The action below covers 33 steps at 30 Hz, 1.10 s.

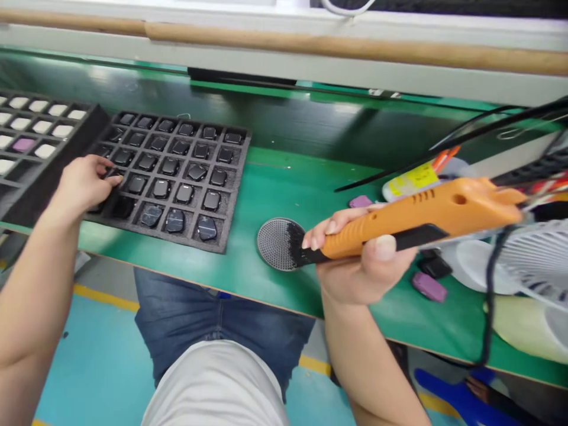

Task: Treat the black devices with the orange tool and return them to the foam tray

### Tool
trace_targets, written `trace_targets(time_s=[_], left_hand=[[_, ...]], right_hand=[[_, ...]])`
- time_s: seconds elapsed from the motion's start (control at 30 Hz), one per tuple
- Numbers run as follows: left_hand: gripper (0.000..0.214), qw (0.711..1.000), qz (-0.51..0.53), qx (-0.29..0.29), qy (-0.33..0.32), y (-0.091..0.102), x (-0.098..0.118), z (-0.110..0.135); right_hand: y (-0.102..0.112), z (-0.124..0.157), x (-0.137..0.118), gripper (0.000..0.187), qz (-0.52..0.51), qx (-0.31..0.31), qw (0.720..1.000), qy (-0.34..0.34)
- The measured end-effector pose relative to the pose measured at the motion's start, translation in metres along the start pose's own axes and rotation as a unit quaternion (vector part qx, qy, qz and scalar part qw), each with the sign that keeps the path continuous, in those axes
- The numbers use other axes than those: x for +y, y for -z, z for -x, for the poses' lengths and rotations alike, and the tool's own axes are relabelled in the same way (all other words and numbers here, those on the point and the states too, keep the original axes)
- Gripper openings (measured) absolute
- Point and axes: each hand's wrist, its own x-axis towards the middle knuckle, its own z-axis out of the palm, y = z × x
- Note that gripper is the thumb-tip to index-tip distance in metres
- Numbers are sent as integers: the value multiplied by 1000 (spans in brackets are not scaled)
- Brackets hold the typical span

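At the foam tray, a small black piece is pinched by the left hand, while, well apart, a ribbed orange tool with black end is gripped by the right hand near a perforated grey disc on the green bench.

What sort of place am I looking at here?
Probably a small-electronics workshop or factory bench, though I can't be certain: there's a green worktop, a dark foam tray of watch-like devices, and an orange tool in the right hand.
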Motion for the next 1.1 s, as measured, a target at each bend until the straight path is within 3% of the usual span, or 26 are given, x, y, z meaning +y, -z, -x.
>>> trace_targets(time_s=[0.1,0.2,0.23,0.3,0.37,0.43,0.53,0.63,0.73,0.83,0.93,1.0,1.1], left_hand=[[87,999,-26,31,17,23,28,26],[56,991,66,90,-70,44,90,90],[42,981,127,58,-136,47,115,117],[18,938,227,-65,-252,43,161,168],[19,900,278,-149,-300,27,197,208],[23,894,256,-171,-327,5,220,231],[26,906,208,-150,-337,-18,233,237],[31,903,256,-126,-320,-21,241,230],[41,866,389,-150,-277,-14,256,220],[55,791,496,-276,-228,-13,273,208],[34,726,548,-370,-192,-15,285,195],[22,723,553,-375,-176,-17,288,190],[12,745,539,-353,-176,-18,289,188]], right_hand=[[1,3,1,25,-8,8,1000,-7],[2,6,0,28,-7,5,1000,-16],[2,7,-1,29,-5,3,1000,-21],[1,7,-3,31,-2,4,1000,-31],[-2,5,-6,31,-1,9,999,-43],[-9,0,-12,30,0,23,998,-59],[-20,-12,-23,44,4,78,993,-86],[-22,-27,-35,45,-12,99,988,-114],[-10,-37,-42,37,-55,14,988,-141],[5,-42,-37,37,-100,-55,984,-138],[18,-44,-27,43,-129,-106,978,-127],[24,-46,-21,48,-141,-144,972,-120],[29,-47,-17,50,-151,-169,968,-109]])
